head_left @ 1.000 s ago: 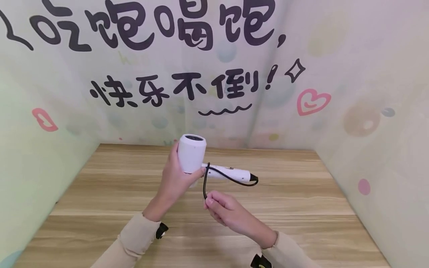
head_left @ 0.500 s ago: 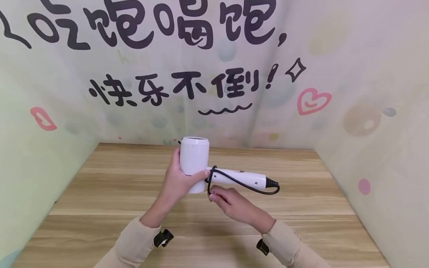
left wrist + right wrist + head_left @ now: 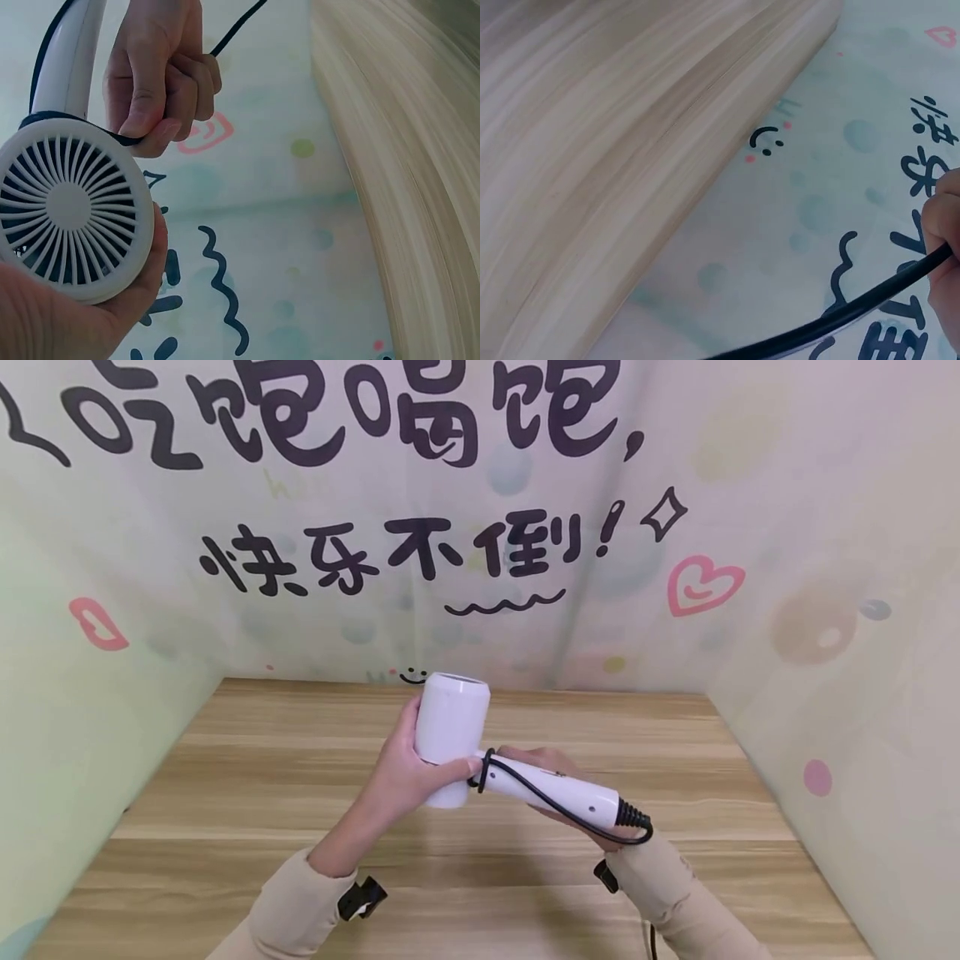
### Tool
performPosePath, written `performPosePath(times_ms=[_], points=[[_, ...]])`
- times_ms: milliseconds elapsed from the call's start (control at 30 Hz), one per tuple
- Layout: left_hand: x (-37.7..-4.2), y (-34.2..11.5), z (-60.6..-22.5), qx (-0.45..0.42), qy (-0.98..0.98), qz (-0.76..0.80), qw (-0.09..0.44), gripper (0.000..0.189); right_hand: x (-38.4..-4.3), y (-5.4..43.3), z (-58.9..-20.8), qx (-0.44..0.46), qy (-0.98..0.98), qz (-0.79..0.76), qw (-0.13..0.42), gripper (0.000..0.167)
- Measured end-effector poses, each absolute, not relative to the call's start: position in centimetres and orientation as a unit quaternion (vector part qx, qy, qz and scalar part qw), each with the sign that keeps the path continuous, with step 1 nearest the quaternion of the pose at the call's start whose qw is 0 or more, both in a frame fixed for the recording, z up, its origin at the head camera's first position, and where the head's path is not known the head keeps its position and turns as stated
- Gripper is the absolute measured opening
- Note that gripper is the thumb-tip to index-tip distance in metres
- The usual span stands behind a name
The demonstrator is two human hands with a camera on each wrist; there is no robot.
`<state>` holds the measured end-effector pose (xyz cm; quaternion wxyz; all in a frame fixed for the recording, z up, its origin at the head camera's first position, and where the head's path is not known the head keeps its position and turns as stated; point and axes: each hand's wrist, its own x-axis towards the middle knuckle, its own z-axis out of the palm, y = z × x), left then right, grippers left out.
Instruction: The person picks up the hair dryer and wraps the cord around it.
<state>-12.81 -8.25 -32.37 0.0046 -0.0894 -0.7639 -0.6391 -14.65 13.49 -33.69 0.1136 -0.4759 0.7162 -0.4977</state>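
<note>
Right grip [image 3: 551,757] moved behind dryer handle [image 3: 576,791], partly hidden.

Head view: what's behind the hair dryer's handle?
The right hand, showing above and below the handle, with the table beyond. The handle covers the hand's middle there; the left wrist view shows it gripping the black cord.

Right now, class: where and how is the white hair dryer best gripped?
Probably the handle, from the head-camera side: it is slim and juts to the person's right, with the right hand behind it, while the left hand wraps the barrel.
</note>
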Motion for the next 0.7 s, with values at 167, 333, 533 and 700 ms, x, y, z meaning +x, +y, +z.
performPosePath(times_ms=[167, 333, 533, 700], points=[[-12.8, -8.5, -32.6, -0.114, -0.763, -0.635, -0.026, 0.084, -16.0, 13.5, -34.3, -0.474, 0.839, -0.256, -0.079, 0.012], [-13.1, -8.9, -32.5, -0.133, -0.762, -0.632, -0.043, 0.084, -16.6, 13.5, -34.3, -0.468, 0.848, -0.215, -0.123, 0.006], [-13.1, -9.2, -32.2, -0.157, -0.779, -0.605, -0.042, 0.085, -16.6, 13.3, -34.1, -0.469, 0.848, -0.185, -0.164, 0.004], [-13.2, -9.5, -32.2, -0.167, -0.804, -0.57, -0.029, 0.088, -16.5, 13.6, -33.2, -0.451, 0.856, -0.173, -0.185, 0.007]])
